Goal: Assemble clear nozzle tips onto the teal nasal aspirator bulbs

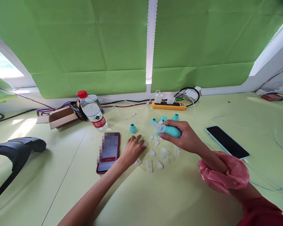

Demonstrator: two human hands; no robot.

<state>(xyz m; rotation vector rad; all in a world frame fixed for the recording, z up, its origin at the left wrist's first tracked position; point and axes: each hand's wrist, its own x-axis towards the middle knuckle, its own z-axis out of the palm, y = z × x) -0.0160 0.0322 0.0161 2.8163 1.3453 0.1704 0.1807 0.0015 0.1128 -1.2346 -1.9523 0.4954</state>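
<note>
My right hand (185, 138) is closed around a teal squeeze bulb (173, 131), held above the table and tilted with its clear plastic tip (158, 126) pointing left. My left hand (133, 149) rests low over the table, fingers spread and bent. Its fingertips are beside a small whitish piece (145, 143); I cannot tell whether they touch it. Between and below the hands lie several clear plastic tubes (150, 166) and several white drop-shaped pieces (159, 164). A short teal bulb part (132, 128) stands beyond my left hand, and more teal parts (175, 117) stand behind the held bulb.
A phone (108, 153) lies left of my left hand, another phone (227, 142) at right. Behind are a water bottle (94, 113), an open cardboard box (63, 117) and an orange power strip (169, 106) with cables. A pink plastic bag (224, 172) wraps my right forearm.
</note>
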